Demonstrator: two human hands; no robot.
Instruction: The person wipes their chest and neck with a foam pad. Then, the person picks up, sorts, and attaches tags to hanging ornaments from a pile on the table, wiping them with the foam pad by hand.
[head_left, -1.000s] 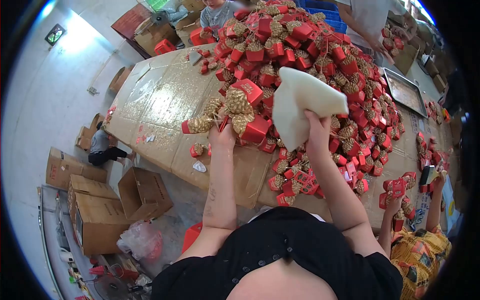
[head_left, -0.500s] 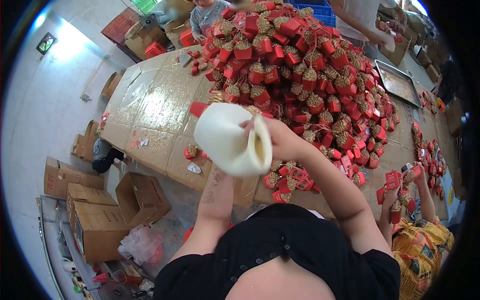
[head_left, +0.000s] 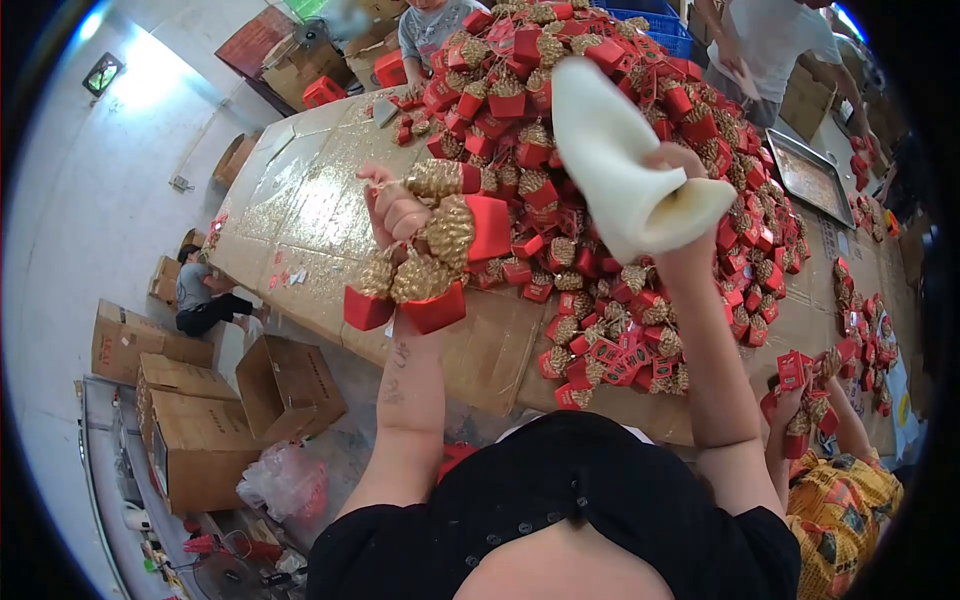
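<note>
My left hand (head_left: pixel 398 212) is closed around the strings of a bunch of red and gold ornaments (head_left: pixel 450 235), which hang about the fingers and wrist above the table. My right hand (head_left: pixel 685 200) grips a curled white foam sheet (head_left: pixel 605 140), raised over the large pile; its rolled lower end shows a yellowish inside. Behind both hands, the pile of red and gold ornaments (head_left: pixel 640 290) covers the middle of the cardboard-covered table (head_left: pixel 330 240). The sheet and the bunch are apart.
A metal tray (head_left: pixel 812 180) lies at the right. A co-worker in a yellow patterned top (head_left: pixel 845 510) handles ornaments at the lower right; other people stand beyond the pile. One person sits at the far left, near cardboard boxes (head_left: pixel 205 450). Blue crates (head_left: pixel 660 35) stand behind.
The white sheet has swung from over my left hand up and right, away from the bunch. My left hand has turned, with its ornaments now hanging nearer me.
</note>
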